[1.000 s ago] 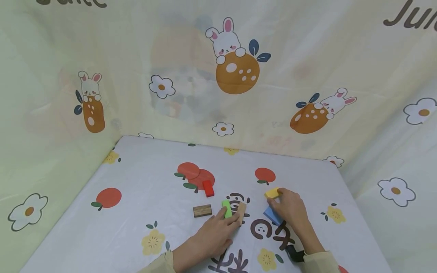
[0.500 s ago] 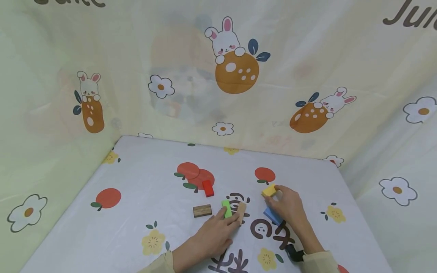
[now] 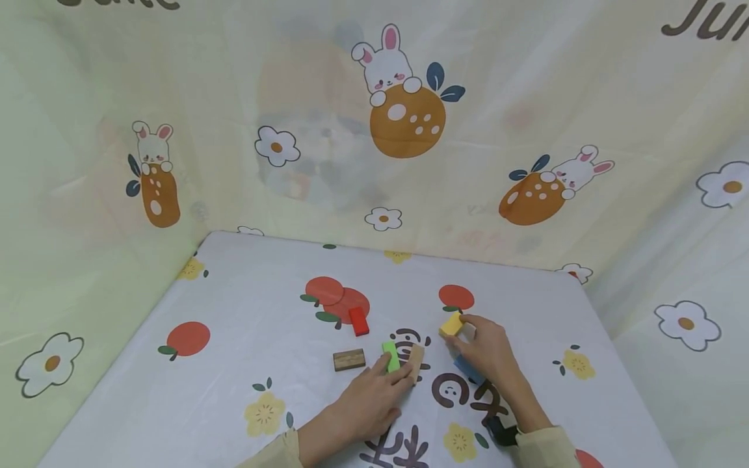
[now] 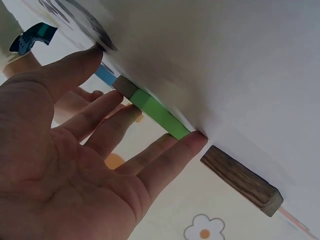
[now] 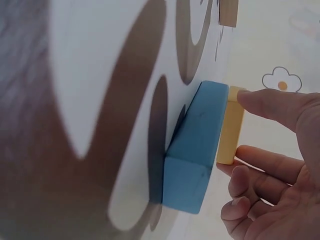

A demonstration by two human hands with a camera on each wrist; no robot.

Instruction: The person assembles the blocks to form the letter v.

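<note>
My right hand (image 3: 490,351) pinches a yellow block (image 3: 451,324) between thumb and fingers, just beyond a blue block (image 3: 469,369) on the table. In the right wrist view the blue block (image 5: 192,150) lies nearer the camera than the yellow block (image 5: 232,125), with the thumb at one end and fingertips at the other. My left hand (image 3: 365,400) has its fingers stretched out, fingertips resting at a bright green block (image 3: 391,355) and a light wood block (image 3: 416,359). Seen from the left wrist, the fingers reach along the green block (image 4: 157,114) with the palm bare.
A dark brown wooden block (image 3: 349,359) lies left of the green one, and a red block (image 3: 359,321) sits farther back on a printed fruit. Flower and fruit prints cover the white tablecloth (image 3: 246,351). Printed curtains (image 3: 316,195) rise behind and beside the table.
My right hand has moved the yellow block leftward and a little farther back, turning it slightly. My left hand stays where it was at the green and light wood blocks.
</note>
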